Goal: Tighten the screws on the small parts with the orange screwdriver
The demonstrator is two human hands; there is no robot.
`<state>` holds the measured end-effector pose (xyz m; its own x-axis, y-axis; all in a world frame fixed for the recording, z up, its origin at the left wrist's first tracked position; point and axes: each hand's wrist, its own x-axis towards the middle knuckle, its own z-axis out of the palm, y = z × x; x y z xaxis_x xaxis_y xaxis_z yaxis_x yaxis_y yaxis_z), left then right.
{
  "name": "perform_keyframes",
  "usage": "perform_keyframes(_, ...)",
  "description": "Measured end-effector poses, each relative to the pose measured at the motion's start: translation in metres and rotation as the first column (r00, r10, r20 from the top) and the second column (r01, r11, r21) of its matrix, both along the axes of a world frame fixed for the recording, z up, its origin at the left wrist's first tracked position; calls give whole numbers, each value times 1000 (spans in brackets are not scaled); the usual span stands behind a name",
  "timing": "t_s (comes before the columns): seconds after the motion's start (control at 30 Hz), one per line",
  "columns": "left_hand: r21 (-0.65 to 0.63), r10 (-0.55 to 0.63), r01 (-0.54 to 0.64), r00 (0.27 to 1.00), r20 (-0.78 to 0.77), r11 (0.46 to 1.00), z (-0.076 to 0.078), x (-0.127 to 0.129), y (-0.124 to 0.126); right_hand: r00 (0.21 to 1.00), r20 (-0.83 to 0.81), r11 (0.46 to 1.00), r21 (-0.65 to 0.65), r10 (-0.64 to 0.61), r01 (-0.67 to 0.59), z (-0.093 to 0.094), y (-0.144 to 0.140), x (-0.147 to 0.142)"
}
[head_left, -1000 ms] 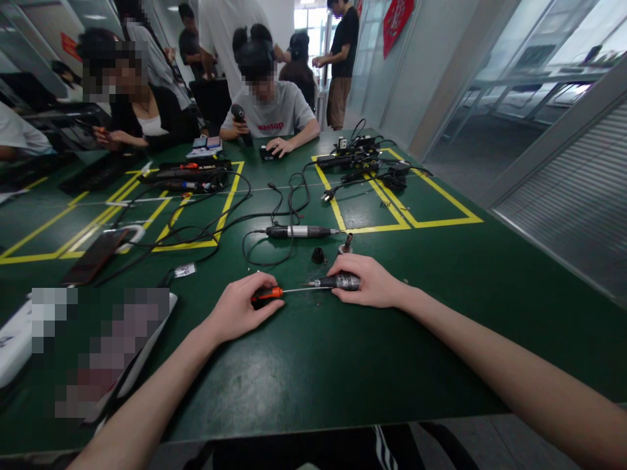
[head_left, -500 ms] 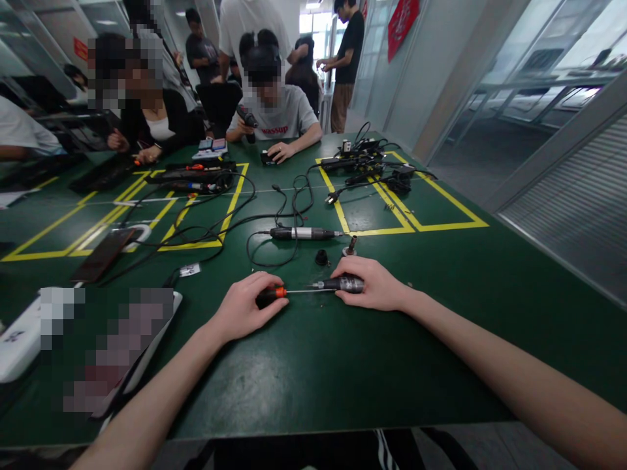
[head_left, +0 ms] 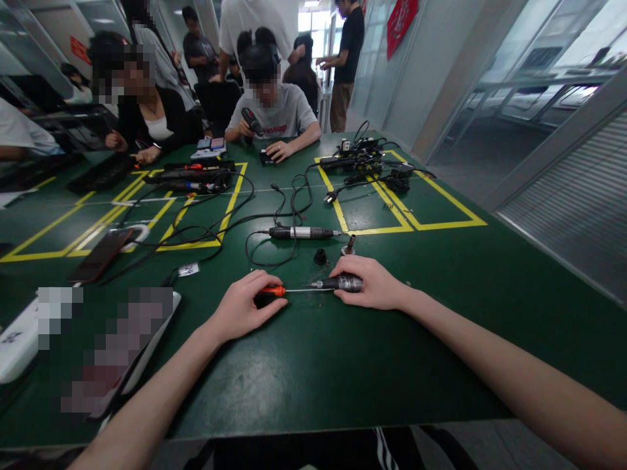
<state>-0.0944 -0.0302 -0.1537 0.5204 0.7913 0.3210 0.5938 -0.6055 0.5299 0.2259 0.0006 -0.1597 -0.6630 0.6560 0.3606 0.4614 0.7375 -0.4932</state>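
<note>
My left hand (head_left: pixel 243 308) grips the black-and-orange handle of a small screwdriver (head_left: pixel 274 292) that lies flat on the green table (head_left: pixel 318 365). Its thin shaft points right into the end of a dark cylindrical tool part (head_left: pixel 343 283), which my right hand (head_left: pixel 373 284) pins against the table. Just beyond my right hand stand a small black cap (head_left: pixel 320 256) and a small metal fitting (head_left: pixel 349 245).
A corded electric screwdriver (head_left: pixel 300 232) lies farther back among black cables. Yellow tape marks boxes on the table. A phone (head_left: pixel 100 254) and a blurred device lie at left. Chargers and plugs (head_left: pixel 365 163) sit at back right. Other people sit across the table.
Both hands stay on the screwdriver and the tool part with almost no shift. The person opposite has raised a black power tool slightly.
</note>
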Motion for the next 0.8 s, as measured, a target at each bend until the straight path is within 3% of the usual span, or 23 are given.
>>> perform_keyframes(0.57,-66,-8,10,1000,30,998,1,-1,-1,1000,-2,1000,-17,-6,6,1,-1,0)
perform_keyframes(0.8,-6,-9,9,1000,-10,1000,1,-1,2,1000,-17,1000,-5,-8,7,1,-1,-1)
